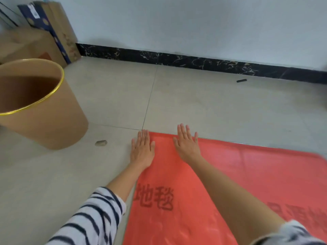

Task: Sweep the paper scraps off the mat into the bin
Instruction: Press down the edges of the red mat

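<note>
The left hand [142,149] lies flat, palm down, fingers straight and close together, right at the far left corner of the mat [247,174]; its thumb side sits on the red edge and the rest on the floor [203,106]. The right hand [187,144] is just beside it, also flat with nothing held, fingers a little spread, fully on the mat with the fingertips at its far edge. A striped sleeve [92,218] covers the left upper arm, and both forearms are bare. The red mat spreads from that corner to the right and back toward the person, running out of view, so its long axis cannot be told. Dark characters on it read 地毯, upright from the person's side; more writing to the right is cut off. One small crumpled scrap [100,143] lies on the floor off the mat, lengthwise left to right, between the left hand and the bin [53,124]. The bin is round, brown with a gold rim, mouth open upward, standing left of the mat and apart from it. Behind it, cardboard boxes [35,45] stand in the corner. A black marbled skirting [177,57] runs along the wall, and a short dark stick [241,80] lies near it.
</note>
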Available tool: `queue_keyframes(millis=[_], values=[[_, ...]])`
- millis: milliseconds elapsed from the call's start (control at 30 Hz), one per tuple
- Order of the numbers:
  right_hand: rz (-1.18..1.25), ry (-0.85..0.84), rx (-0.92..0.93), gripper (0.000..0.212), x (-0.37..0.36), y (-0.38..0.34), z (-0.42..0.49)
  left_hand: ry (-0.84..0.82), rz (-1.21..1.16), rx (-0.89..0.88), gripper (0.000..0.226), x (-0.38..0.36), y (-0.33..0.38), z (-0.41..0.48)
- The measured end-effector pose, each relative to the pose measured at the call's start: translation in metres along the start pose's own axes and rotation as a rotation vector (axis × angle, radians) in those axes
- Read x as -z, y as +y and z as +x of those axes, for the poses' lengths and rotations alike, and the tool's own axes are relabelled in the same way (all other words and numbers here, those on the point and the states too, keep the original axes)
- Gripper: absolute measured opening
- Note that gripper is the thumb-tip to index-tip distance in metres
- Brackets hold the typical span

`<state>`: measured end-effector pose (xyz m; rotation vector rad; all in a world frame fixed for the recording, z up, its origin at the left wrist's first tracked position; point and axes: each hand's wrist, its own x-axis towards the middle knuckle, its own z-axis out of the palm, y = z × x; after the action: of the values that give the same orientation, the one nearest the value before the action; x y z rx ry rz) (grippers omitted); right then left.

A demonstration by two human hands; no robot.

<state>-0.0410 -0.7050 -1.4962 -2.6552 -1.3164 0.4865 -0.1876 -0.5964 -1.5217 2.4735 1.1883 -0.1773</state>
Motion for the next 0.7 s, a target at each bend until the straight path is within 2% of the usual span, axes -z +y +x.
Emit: queue_keyframes(millis=[67,133,233,400,533,700], values=[[0.025,0.004,-0.031,0.06,-0.014,-0.013,0.024,0.107,-0.068,0.04,0.059,-0.005,0.006,0.019],[0.047,0.024,-0.027,0.061,-0.03,-0.029,0.041,0.166,-0.038,0.032,0.06,-0.012,0.008,0.032],[-0.002,0.091,-0.01,0.068,-0.056,-0.044,0.053,0.191,0.03,-0.007,0.072,-0.025,0.001,0.043],[-0.057,0.185,0.009,0.061,-0.071,-0.039,0.058,0.225,0.12,-0.032,0.066,-0.028,0.007,0.05],[-0.045,0.157,0.011,0.066,-0.07,-0.044,0.059,0.254,0.139,0.036,0.062,-0.037,0.01,0.051],[-0.066,0.141,0.007,0.062,-0.073,-0.04,0.06,0.262,0.137,0.025,0.061,-0.04,0.01,0.052]])
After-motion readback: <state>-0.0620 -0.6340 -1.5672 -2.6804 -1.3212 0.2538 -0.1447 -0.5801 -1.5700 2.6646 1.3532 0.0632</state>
